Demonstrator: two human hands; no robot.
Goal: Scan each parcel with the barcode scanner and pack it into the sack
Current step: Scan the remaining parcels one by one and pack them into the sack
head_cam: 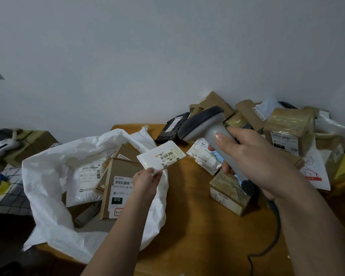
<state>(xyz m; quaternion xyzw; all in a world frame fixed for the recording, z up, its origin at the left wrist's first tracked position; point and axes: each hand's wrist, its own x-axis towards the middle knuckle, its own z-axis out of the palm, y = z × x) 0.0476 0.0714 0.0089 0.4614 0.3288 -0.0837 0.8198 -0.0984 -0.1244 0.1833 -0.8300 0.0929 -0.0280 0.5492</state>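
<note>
Head | left hand (145, 181) pinches flat white parcel (161, 155) | right hand (253, 156) grips grey scanner (205, 126)

Both forearms are bare up from the fingers, no sleeves showing. The left hand (145, 181) and right hand (253, 156) wear no gloves, short plain nails.

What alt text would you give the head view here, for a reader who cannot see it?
The left hand pinches a small white parcel, label up, while the right hand grips a grey barcode scanner aimed toward it. An open white sack already holding parcels lies at left on the wooden table; more boxes are piled at right.
</note>
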